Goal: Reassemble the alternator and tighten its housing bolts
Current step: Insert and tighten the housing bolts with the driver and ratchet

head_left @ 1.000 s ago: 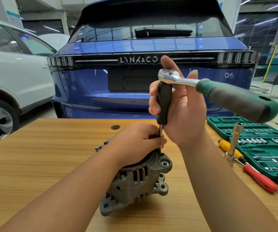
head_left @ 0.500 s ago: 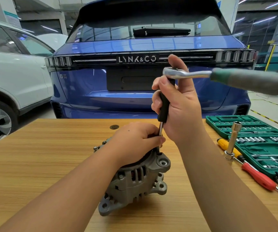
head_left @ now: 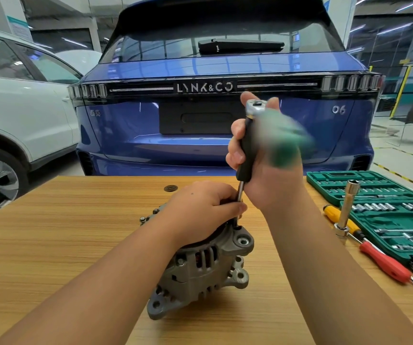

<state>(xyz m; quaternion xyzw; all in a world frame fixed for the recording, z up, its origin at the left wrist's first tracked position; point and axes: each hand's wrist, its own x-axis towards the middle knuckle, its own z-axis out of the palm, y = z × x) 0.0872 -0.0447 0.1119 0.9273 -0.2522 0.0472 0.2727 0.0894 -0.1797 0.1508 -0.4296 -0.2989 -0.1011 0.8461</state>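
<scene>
Swung ratchet handle [head_left: 281, 135] round above alternator [head_left: 200, 265]: was pointing out right toward socket case [head_left: 384, 220], now blurred green smear swept back toward me, crossing my right hand [head_left: 262, 158]. Ratchet head [head_left: 256, 107] turned with it.

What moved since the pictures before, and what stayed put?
The ratchet's green handle swung from pointing right round toward the person, and is now a blur. The right hand still grips the black extension; the left hand still holds the alternator in place. The tools on the table stayed put.
</scene>
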